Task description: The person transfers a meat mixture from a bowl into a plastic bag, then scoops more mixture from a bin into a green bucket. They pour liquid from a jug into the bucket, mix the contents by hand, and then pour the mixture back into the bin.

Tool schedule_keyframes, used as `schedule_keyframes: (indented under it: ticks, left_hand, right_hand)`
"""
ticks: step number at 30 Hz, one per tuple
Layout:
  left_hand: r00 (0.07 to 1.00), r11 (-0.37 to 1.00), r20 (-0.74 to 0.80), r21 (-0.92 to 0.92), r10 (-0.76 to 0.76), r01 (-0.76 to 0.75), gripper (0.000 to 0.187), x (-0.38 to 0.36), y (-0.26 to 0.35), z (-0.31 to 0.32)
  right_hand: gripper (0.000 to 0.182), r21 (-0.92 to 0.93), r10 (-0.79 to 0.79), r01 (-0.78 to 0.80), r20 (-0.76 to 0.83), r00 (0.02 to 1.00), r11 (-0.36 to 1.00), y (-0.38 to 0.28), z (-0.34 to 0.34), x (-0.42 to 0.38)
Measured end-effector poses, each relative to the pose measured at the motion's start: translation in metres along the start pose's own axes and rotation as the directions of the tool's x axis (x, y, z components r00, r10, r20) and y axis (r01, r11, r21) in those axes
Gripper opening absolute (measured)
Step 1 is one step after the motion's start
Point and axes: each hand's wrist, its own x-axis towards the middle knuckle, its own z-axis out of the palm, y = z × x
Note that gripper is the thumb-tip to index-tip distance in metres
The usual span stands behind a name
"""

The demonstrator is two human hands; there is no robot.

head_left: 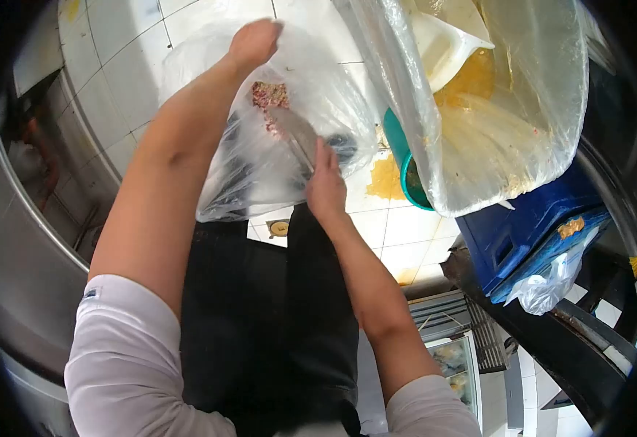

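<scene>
A clear plastic bag (187, 69) lies spread open in front of me, its near edge close to my legs. Inside it sits a small heap of pinkish, crumbly mixture (270, 95). My left hand (258, 42) is closed in a fist at the bag's far side, gripping the plastic. In my right hand (326, 182) is a grey, flat-bladed tool (298, 137), held by its near end and blurred. The blade slants into the bag and its tip meets the mixture; whether it is a scoop or a knife I cannot tell.
A large bag-lined bin (508, 138) with yellowish residue and a white scoop-like piece (450, 54) stands at right. Beside it are a teal container (411, 178) and a blue crate (504, 237). Yellow spills mark the white tiles (406, 233). A curved metal vessel (30, 247) borders the left.
</scene>
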Motion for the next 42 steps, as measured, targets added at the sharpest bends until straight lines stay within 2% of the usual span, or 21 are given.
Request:
schedule_keyframes:
  ticks: [4,7,8,9,11,12,13,14,16,17,19,21,23,25,27,28,30,34,37,38,42]
  left_hand:
    - [0.95,0.96,-0.297,-0.279,-0.097,0.011,0.028,0.007,0.042,-0.153]
    - [0.745,0.908,-0.666,-0.286,0.04,-0.305,0.025,-0.002,0.039,-0.215]
    - [0.713,0.863,-0.7,-0.339,0.035,-0.374,0.03,-0.019,0.045,-0.22]
    - [0.783,0.89,-0.622,-0.355,0.006,-0.288,0.035,-0.05,0.056,-0.23]
    - [0.775,0.908,-0.631,-0.327,-0.004,-0.262,0.046,-0.106,0.047,-0.217]
    - [0.784,0.856,-0.605,-0.471,-0.137,-0.213,0.058,-0.137,0.043,-0.211]
    - [0.754,0.91,-0.621,-0.407,-0.212,-0.08,0.069,-0.164,0.036,-0.2]
    - [0.759,0.897,-0.533,-0.416,-0.374,0.15,0.087,-0.184,0.027,-0.176]
    - [0.706,0.714,-0.241,-0.481,-0.666,0.509,0.118,-0.211,0.005,-0.103]
    - [0.722,0.632,-0.074,-0.549,-0.688,0.547,0.105,-0.221,-0.006,-0.056]
    - [0.773,0.579,0.168,-0.571,-0.612,0.582,0.076,-0.229,-0.016,-0.018]
    - [0.836,0.644,0.297,-0.536,-0.461,0.546,0.05,-0.212,-0.025,-0.009]
    - [0.895,0.737,-0.094,-0.608,-0.436,0.295,0.03,-0.18,-0.013,-0.034]
    - [0.916,0.862,-0.228,-0.468,-0.331,0.195,0.026,-0.145,-0.014,-0.059]
    - [0.932,0.777,-0.192,-0.617,-0.306,0.128,0.026,-0.119,-0.003,-0.095]
    - [0.915,0.818,-0.304,-0.573,-0.264,0.045,0.025,-0.109,-0.004,-0.111]
    - [0.861,0.878,-0.482,-0.469,-0.16,-0.1,0.023,-0.101,0.003,-0.125]
    - [0.966,0.927,-0.203,-0.367,-0.162,0.078,0.026,-0.117,-0.012,-0.124]
    - [0.949,0.874,-0.195,-0.466,-0.248,0.133,0.035,-0.147,-0.02,-0.117]
    - [0.931,0.833,-0.063,-0.471,-0.36,0.29,0.054,-0.157,-0.02,-0.118]
    - [0.909,0.846,-0.174,-0.462,-0.38,0.265,0.088,-0.181,-0.012,-0.113]
  right_hand:
    - [0.072,0.038,-0.021,0.027,-0.159,0.987,0.999,-0.022,-0.018,-0.006]
    - [0.07,0.024,-0.097,0.106,-0.247,0.964,0.994,-0.04,-0.028,-0.002]
    - [0.068,0.066,-0.095,0.113,-0.223,0.97,0.991,-0.036,-0.025,0.009]
    - [0.067,0.093,-0.026,0.048,-0.233,0.972,0.994,-0.033,-0.022,0.014]
    - [0.065,0.166,0.109,-0.064,-0.274,0.956,0.984,-0.038,-0.021,0.032]
    - [0.065,0.185,0.1,-0.046,-0.298,0.949,0.982,-0.049,-0.027,0.037]
    - [0.065,0.199,0.101,-0.04,-0.311,0.945,0.979,-0.058,-0.036,0.031]
    - [0.064,0.207,0.112,-0.047,-0.316,0.942,0.977,-0.062,-0.04,0.02]
    - [0.063,0.163,0.065,-0.003,-0.373,0.926,0.987,-0.06,-0.037,0.01]
    - [0.063,0.141,0.026,0.035,-0.413,0.91,0.989,-0.059,-0.036,0.018]
    - [0.055,0.387,0.399,-0.342,-0.073,0.914,0.856,-0.041,-0.028,0.047]
    - [0.049,0.532,0.547,-0.498,0.075,0.834,0.685,-0.005,-0.013,0.05]
    - [0.044,0.621,0.525,-0.437,0.047,0.85,0.651,0.027,0.004,0.042]
    - [0.039,0.653,0.479,-0.382,0.033,0.877,0.654,0.06,0.027,0.045]
    - [0.038,0.73,0.649,-0.581,0.251,0.718,0.36,0.013,-0.019,0.031]
    - [0.04,0.824,0.582,-0.469,0.221,0.782,0.317,0.006,-0.019,0.024]
    - [0.04,0.877,0.558,-0.416,0.227,0.798,0.239,-0.007,-0.025,0.024]
    - [0.045,0.867,0.553,-0.465,0.303,0.776,0.178,0.001,-0.019,0.019]
    - [0.047,0.88,0.535,-0.463,0.342,0.773,0.107,0.004,-0.013,0.014]
    - [0.047,0.857,0.517,-0.504,0.384,0.765,0.11,0.014,-0.011,0.014]
    - [0.047,0.871,0.433,-0.487,0.415,0.801,0.066,0.017,-0.038,-0.009]
